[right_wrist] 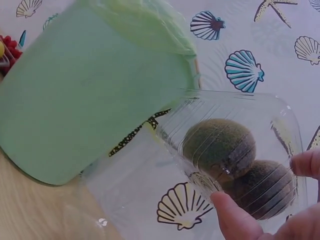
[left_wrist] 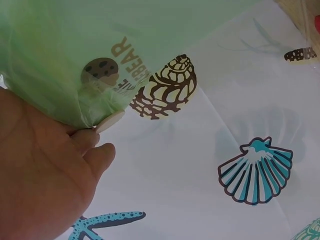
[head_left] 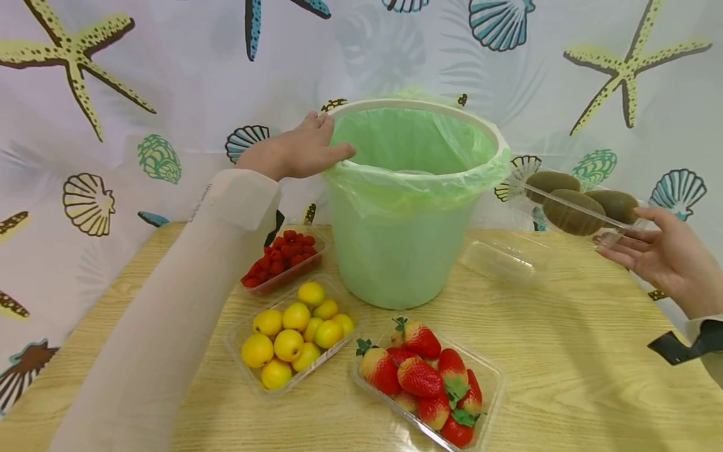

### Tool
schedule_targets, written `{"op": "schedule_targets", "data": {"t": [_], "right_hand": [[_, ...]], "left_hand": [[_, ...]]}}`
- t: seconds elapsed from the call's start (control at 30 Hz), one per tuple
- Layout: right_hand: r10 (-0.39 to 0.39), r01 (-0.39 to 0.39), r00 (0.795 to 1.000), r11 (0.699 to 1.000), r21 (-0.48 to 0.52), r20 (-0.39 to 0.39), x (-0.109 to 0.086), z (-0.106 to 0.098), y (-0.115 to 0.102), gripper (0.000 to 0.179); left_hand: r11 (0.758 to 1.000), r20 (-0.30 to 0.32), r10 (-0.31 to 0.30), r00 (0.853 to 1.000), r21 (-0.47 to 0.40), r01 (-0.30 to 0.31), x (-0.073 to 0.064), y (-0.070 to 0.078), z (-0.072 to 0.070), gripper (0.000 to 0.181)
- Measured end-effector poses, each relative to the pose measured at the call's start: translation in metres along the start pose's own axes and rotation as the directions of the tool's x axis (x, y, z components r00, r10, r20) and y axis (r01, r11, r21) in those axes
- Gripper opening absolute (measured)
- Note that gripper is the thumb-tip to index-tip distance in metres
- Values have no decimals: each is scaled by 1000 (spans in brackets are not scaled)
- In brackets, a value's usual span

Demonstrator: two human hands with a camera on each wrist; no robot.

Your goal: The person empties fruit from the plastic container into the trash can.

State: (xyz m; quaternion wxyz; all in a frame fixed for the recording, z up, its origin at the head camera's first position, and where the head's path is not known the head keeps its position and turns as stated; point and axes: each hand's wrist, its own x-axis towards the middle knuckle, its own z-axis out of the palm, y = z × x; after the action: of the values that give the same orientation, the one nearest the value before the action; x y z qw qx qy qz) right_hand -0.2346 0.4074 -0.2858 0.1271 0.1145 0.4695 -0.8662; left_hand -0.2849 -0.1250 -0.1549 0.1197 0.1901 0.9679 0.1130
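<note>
A light green trash bin (head_left: 395,251), lined with a thin green bag (head_left: 486,166), stands upright on the table. My left hand (head_left: 296,147) grips its rim at the left side, and in the left wrist view the fingertips (left_wrist: 102,155) curl at the rim over the bag. To the right of the bin, my right hand (head_left: 658,251) holds a clear plastic tray (head_left: 519,201) up off the table, tilted. Three brown kiwis (head_left: 573,212) lie in it; the right wrist view shows two kiwis (right_wrist: 220,147) through the ribbed plastic. What lies at the bin's bottom is hidden.
A clear plastic tray (head_left: 503,260) lies right of the bin. Trays of raspberries (head_left: 282,257), yellow lemon-like fruits (head_left: 296,329) and strawberries (head_left: 420,376) sit left and in front. The wooden table (head_left: 565,383) ends at a patterned curtain (head_left: 198,81).
</note>
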Motion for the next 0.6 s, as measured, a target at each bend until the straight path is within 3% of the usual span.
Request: {"op": "schedule_targets", "data": {"t": [0.2,0.27,0.37,0.5,0.6], "right_hand": [[-83,83,996,996,-17,-14,101,-139,-44,74],[-113,109,991,992,-57,-68,119,-153,-54,88],[-125,123,991,991,-50,-46,122,-144,-63,84],[-155,155,988,987,-34,5,91,-83,-60,64],[-191,191,981,981,13,7,78,-57,-57,56]], "left_hand": [[1000,1,-1,1000,5,1,-1,1,1,79],[1000,-2,0,1000,8,0,-1,0,1,79],[1000,-10,2,1000,11,-2,-1,-1,1,79],[1000,-18,1,1000,3,-1,-2,-3,1,79],[1000,-13,-3,1000,-1,3,-2,-3,1,79]]}}
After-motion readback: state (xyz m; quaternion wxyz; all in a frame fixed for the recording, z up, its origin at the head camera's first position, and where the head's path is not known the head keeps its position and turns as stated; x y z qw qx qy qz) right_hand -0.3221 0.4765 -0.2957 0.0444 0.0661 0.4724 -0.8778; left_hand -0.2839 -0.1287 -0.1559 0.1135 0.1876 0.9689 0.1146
